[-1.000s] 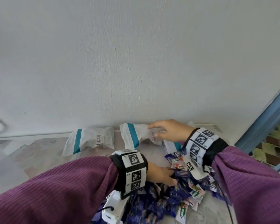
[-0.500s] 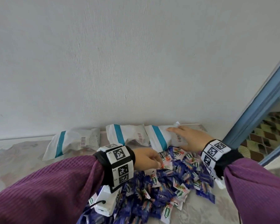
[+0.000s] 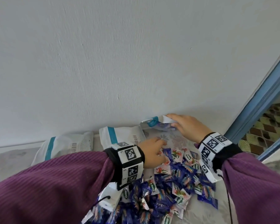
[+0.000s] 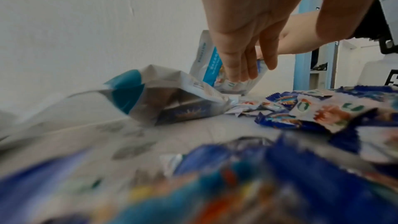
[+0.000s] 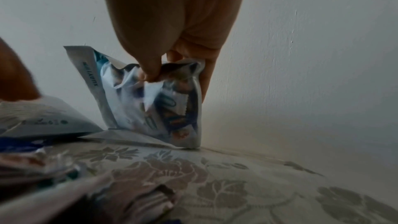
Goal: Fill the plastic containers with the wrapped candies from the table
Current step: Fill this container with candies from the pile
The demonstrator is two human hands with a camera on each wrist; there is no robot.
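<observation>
Head view. My right hand (image 3: 187, 126) pinches the top edge of a white-and-teal bag (image 3: 155, 122) and stands it against the wall (image 3: 136, 62), beyond the fingers. My left hand (image 3: 152, 152) rests at the far edge of the heap of wrapped candies (image 3: 181, 178); whether its fingers grip a candy I cannot tell here. Two more bags, a middle bag (image 3: 121, 137) and a far bag (image 3: 66, 146), lie flat to the left of the left fingers. No plastic container is in sight.

Left wrist view. The left fingers (image 4: 239, 67) hang down, held together and nearly straight, with nothing visibly between them. The middle bag (image 4: 172, 101) lies crumpled just left of them; the standing bag (image 4: 212, 67) is behind them; candies (image 4: 318, 108) spread to their right on the counter (image 4: 193, 134).

Right wrist view. Thumb and fingers (image 5: 150, 69) pinch the crumpled top of the bag (image 5: 150, 105), whose base touches the patterned counter (image 5: 237, 176) at the wall line. Only this view shows the pinch; only the head view shows the whole heap.

Step in hand, as I judge it: clearing bags aside, before any filling. The next move calls for letting go of the bag, finding a container, and gathering candies by the handful.
</observation>
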